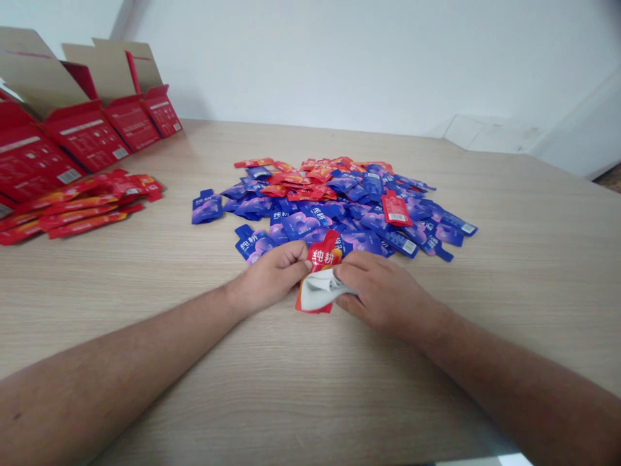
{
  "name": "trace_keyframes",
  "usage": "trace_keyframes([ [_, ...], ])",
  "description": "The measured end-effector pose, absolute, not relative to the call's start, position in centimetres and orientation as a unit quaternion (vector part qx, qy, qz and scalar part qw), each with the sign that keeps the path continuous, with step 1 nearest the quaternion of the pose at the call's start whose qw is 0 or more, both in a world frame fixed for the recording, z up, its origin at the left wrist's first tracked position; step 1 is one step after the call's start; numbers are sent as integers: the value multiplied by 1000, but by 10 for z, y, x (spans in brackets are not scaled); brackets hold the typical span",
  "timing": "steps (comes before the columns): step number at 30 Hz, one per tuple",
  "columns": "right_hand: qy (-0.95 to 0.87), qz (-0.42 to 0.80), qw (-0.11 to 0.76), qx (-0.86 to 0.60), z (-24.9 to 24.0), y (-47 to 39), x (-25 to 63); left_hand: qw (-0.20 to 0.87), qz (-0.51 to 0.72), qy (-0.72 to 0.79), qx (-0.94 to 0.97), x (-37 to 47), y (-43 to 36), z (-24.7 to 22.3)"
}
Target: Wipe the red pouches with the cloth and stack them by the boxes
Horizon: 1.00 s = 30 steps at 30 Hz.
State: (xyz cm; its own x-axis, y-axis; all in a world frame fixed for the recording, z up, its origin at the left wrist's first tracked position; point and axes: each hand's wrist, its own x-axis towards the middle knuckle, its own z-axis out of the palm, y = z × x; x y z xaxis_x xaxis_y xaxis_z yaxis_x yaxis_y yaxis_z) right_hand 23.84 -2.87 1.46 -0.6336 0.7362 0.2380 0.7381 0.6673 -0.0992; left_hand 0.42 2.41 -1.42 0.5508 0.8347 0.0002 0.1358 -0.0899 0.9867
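Observation:
Between my hands, a red and orange pouch (324,254) with white lettering is held above the table in front of the pile. My left hand (279,272) pinches its left edge, thumb on the front. A folded white cloth (317,289) is gripped in my right hand (376,285) and lies over the lower front of the pouch. Just beyond my hands spreads a heap of blue pouches (310,220), with several red pouches (310,178) on top. One red pouch (396,208) rests on the heap's right side.
Red cardboard boxes (87,136) with raised flaps stand in a row at the left. Before them is a stack of red pouches (92,204). One blue pouch (207,207) lies apart, left of the heap. A white wall (339,71) bounds the wooden table (524,272) at the back.

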Motion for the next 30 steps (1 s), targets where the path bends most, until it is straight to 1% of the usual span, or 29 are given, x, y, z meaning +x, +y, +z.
trace_keyframes([
  [4, -874, -11, 153, -462, 15, -27, 240, 572, 304, 363, 670, 4, 24, -14],
  [9, -905, -1, 126, -406, 15, -30, 239, 567, 311, 360, 672, 5, 23, -13],
  [14, -873, -12, 148, -465, 16, -28, 239, 569, 312, 367, 666, 5, 22, -13],
  [19, -905, -5, 117, -410, 17, -30, 237, 570, 311, 360, 670, 6, 21, -11],
  [24, -873, -19, 146, -466, 16, -28, 239, 575, 316, 366, 660, 6, 22, -11],
  [28, -899, -7, 127, -420, 15, -29, 237, 572, 318, 363, 663, 7, 21, -12],
  [30, -897, -8, 126, -424, 16, -29, 237, 574, 321, 362, 660, 7, 21, -12],
])
